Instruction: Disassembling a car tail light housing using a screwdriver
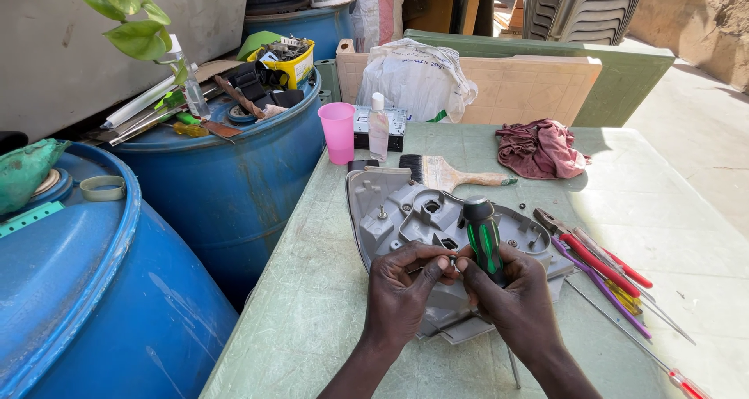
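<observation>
showing, left to right: left hand [402, 286] pinching a small part over the grey plastic housing [413, 212] on the bench [312, 290]; right hand [511, 294] closed round a green-and-black screwdriver [481, 235]; more screwdrivers [605, 270] beside it.

Grey plastic housing [406, 212]: moulded shell, hollow inner side up, showing ribs, screw posts and a round socket opening. Lies flat on the green table [312, 290], near its left edge, about midway along.

Screwdriver [482, 239]: black handle with green stripes, standing near upright over the housing's right half, thin metal shaft pointing down toward the table's near edge.

Small dark part, pinched above the housing; kind unclear.
</observation>
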